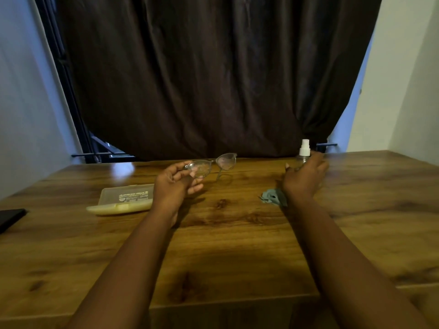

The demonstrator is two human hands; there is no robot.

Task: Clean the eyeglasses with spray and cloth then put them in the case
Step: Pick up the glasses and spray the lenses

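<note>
My left hand [174, 182] pinches the clear-framed eyeglasses [215, 163] by their left end and holds them above the wooden table [225, 245], lenses upright and temples unfolded. My right hand [305, 175] is curled around the clear spray bottle [304, 153] with a white pump top, which stands upright at the far right of the table. A crumpled grey-blue cloth [273, 197] lies on the table just left of my right wrist. The open eyeglass case [124, 200], translucent lid up and pale yellow base toward me, lies left of my left hand.
A dark flat object [10, 218] lies at the table's left edge. A dark brown curtain [213, 79] hangs behind the table's far edge, with black window bars [99, 148] at its left. White walls stand on both sides.
</note>
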